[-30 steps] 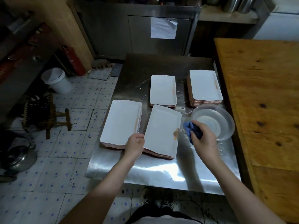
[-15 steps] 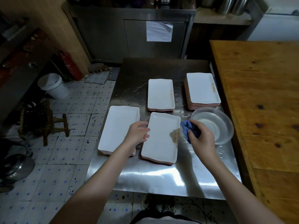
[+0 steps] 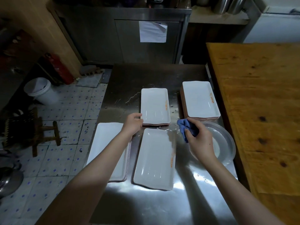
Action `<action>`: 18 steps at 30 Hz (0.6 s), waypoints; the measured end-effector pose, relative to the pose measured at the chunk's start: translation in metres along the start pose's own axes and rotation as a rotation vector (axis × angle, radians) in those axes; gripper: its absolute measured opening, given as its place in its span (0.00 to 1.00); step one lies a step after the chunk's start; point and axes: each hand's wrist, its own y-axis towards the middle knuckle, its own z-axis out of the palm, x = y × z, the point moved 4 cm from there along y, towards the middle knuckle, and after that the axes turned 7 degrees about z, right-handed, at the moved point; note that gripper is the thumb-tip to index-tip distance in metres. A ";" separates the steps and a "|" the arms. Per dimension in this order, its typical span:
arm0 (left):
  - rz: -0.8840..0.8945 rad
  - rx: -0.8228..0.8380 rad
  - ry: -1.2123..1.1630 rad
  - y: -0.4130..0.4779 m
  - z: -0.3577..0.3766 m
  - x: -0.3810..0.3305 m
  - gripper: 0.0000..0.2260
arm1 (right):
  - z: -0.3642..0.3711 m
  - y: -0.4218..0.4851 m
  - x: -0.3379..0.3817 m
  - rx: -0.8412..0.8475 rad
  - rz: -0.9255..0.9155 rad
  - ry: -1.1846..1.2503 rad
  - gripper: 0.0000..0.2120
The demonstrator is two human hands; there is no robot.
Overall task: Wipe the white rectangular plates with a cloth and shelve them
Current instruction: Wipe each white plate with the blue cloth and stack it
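Head view: left fingers grip glossy white plates; right fingers clutch blue cloth.

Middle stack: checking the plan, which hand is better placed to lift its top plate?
Left. The left hand is at the stack's near-left corner; the right hand holds the cloth over the bowl.

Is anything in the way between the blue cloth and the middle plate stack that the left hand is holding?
Nothing visible. Only wet, bare steel table lies between the blue cloth in the right hand and the middle plate stack; the left hand holds its left edge, and the clear bowl sits off that path.
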 end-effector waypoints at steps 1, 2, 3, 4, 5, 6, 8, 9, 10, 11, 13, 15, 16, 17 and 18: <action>0.008 -0.014 0.026 0.008 0.001 -0.002 0.16 | 0.002 0.006 0.000 0.007 0.009 0.014 0.18; 0.016 -0.029 0.043 0.015 0.002 -0.004 0.16 | 0.005 0.012 -0.001 0.011 0.013 0.024 0.18; 0.020 -0.043 0.053 0.022 0.004 -0.006 0.17 | 0.007 0.018 -0.001 0.015 0.015 0.031 0.18; 0.026 -0.052 0.059 0.029 0.006 -0.008 0.17 | 0.009 0.023 -0.001 0.019 0.017 0.037 0.18; 0.035 -0.057 0.071 0.036 0.008 -0.009 0.16 | 0.011 0.028 -0.001 0.022 0.023 0.047 0.18; 0.047 -0.057 0.101 0.043 0.010 -0.010 0.15 | 0.012 0.032 -0.002 0.023 0.032 0.058 0.18; 0.061 -0.044 0.219 0.056 0.013 -0.012 0.15 | 0.014 0.040 -0.004 0.018 0.056 0.087 0.18; 0.057 -0.034 0.277 0.062 0.014 -0.011 0.16 | 0.014 0.043 -0.005 0.014 0.065 0.101 0.18; 0.050 -0.022 0.321 0.069 0.016 -0.009 0.18 | 0.013 0.046 -0.007 0.011 0.069 0.107 0.18; 0.040 -0.010 0.364 0.074 0.017 -0.006 0.20 | 0.013 0.048 -0.009 0.010 0.069 0.102 0.18; 0.029 0.007 0.451 0.082 0.019 -0.001 0.22 | 0.013 0.051 -0.013 0.011 0.065 0.086 0.17; 0.038 0.012 0.498 0.088 0.019 0.002 0.20 | 0.013 0.052 -0.017 0.012 0.070 0.083 0.17; 0.044 0.011 0.503 0.089 0.019 0.004 0.17 | 0.012 0.053 -0.019 0.006 0.072 0.081 0.17; 0.045 0.008 0.501 0.091 0.018 0.005 0.15 | 0.011 0.053 -0.021 -0.002 0.074 0.079 0.17; 0.047 0.002 0.497 0.092 0.017 0.005 0.13 | 0.010 0.054 -0.023 -0.008 0.078 0.080 0.18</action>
